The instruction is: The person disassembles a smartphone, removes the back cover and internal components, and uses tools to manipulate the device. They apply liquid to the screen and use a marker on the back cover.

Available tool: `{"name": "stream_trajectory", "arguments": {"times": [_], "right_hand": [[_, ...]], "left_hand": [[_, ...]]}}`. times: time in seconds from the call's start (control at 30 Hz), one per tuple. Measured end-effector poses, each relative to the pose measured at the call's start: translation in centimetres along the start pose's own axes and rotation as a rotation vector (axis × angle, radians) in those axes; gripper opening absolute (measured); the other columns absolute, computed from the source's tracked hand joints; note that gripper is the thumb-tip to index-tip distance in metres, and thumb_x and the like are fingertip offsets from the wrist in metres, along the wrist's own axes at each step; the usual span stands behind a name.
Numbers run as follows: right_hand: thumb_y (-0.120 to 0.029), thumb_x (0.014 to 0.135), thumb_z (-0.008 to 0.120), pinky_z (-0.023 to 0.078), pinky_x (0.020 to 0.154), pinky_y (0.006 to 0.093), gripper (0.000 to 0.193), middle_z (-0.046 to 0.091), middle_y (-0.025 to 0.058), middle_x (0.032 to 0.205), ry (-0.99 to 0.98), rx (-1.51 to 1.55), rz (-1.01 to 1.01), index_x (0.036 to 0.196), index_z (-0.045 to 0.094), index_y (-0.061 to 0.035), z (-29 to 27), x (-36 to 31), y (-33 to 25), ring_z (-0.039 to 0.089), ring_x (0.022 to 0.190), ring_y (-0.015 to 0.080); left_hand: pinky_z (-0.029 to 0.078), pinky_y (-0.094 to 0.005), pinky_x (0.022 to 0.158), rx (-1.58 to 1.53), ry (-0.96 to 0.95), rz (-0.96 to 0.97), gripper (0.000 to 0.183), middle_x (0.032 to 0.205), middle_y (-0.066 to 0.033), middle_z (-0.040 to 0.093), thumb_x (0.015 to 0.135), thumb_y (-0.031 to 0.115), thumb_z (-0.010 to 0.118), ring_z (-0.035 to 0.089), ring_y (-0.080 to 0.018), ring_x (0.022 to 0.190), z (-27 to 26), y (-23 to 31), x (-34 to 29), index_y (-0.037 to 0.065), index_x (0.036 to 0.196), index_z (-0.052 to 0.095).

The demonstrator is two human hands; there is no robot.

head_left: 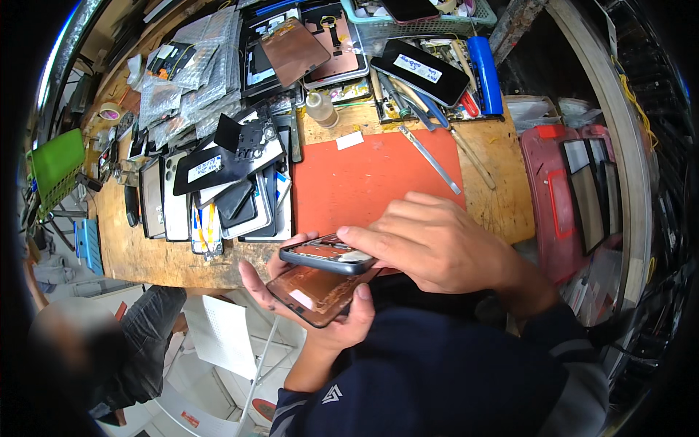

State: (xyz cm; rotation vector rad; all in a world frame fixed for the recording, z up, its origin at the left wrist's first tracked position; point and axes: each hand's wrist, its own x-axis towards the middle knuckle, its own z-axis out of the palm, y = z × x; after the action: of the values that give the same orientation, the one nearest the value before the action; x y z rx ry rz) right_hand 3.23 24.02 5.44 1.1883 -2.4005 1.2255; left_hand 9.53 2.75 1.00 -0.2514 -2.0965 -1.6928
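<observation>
One phone frame point(324, 264) and one brown panel point(324, 285) are being held in the air, just at the near edge of the table point(120, 237). The frame is lying partly over the panel, its open inner side facing up. Its long axis is running from left to right, its right end sitting slightly lower. The long axis of the panel is going from lower left toward upper right, and one white patch is showing on it.

The left hand point(336, 331) is supporting both from below; its fingers are clamping around them, with the thumb pressing at the panel's near right edge. The right hand point(437, 244) is reaching over from the right, its index fingertip resting on the frame. Whether its thumb is closing underneath, I cannot tell.

Behind them, one red mat point(349, 178) is carrying one white label point(349, 140) and one metal strip point(431, 161). One wooden stick point(473, 159) is lying to the right, and one small bottle point(321, 109) is standing beyond.
</observation>
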Motion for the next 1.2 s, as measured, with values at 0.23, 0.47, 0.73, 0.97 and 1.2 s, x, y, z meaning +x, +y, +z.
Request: {"name": "stream_trajectory", "arguments": {"times": [0.23, 0.47, 0.73, 0.97, 1.2], "right_hand": [[-0.010, 0.090, 0.081, 0.055, 0.084, 0.0459, 0.056, 0.071, 0.0141, 0.104, 0.037, 0.119, 0.023, 0.142, 0.064, 0.0032, 1.5, 0.8, 0.7, 0.070, 0.095, 0.0328], [-0.006, 0.088, 0.080, 0.057, 0.088, 0.0500, 0.049, 0.069, 0.0187, 0.110, -0.013, 0.227, 0.108, 0.134, 0.065, 0.0044, 2.7, -0.1, 1.4, 0.071, 0.100, 0.0404], [-0.004, 0.090, 0.077, 0.056, 0.095, 0.0510, 0.044, 0.070, 0.0206, 0.113, -0.048, 0.211, 0.222, 0.131, 0.065, 0.0050, 3.6, -1.3, 1.7, 0.070, 0.106, 0.0419], [-0.002, 0.093, 0.072, 0.055, 0.097, 0.0517, 0.038, 0.070, 0.0208, 0.110, 0.001, 0.240, 0.224, 0.130, 0.065, 0.0038, 4.8, -1.1, 2.0, 0.069, 0.107, 0.0423], [-0.002, 0.093, 0.071, 0.054, 0.097, 0.0520, 0.041, 0.069, 0.0199, 0.111, -0.039, 0.256, 0.229, 0.133, 0.063, 0.0039, 5.3, -0.7, 2.3, 0.068, 0.109, 0.0407]], "left_hand": [[0.048, -0.0492, 0.116, -0.188, 0.009, -0.138, 0.134, 0.146, -0.0236, 0.051, 0.087, 0.031, 0.088, 0.058, -0.0351, 0.133, -1.9, -1.0, 1.8, 0.006, 0.175, -0.011], [0.050, -0.0461, 0.114, -0.310, 0.022, -0.238, 0.138, 0.149, -0.0215, 0.054, 0.083, 0.031, 0.094, 0.061, -0.0303, 0.130, -2.8, -1.6, 2.7, 0.010, 0.177, -0.004], [0.053, -0.0488, 0.111, -0.340, 0.009, -0.228, 0.139, 0.145, -0.0232, 0.054, 0.084, 0.033, 0.095, 0.065, -0.0320, 0.126, -2.2, -1.3, 3.0, 0.008, 0.176, -0.006], [0.053, -0.0479, 0.112, -0.231, -0.044, -0.198, 0.134, 0.151, -0.0236, 0.049, 0.088, 0.027, 0.090, 0.061, -0.0333, 0.132, -2.0, -1.0, 3.3, 0.007, 0.176, -0.009], [0.053, -0.0482, 0.111, -0.272, -0.037, -0.225, 0.134, 0.150, -0.0229, 0.048, 0.088, 0.028, 0.090, 0.060, -0.0329, 0.133, -2.1, -0.8, 4.0, 0.007, 0.176, -0.009]]}}
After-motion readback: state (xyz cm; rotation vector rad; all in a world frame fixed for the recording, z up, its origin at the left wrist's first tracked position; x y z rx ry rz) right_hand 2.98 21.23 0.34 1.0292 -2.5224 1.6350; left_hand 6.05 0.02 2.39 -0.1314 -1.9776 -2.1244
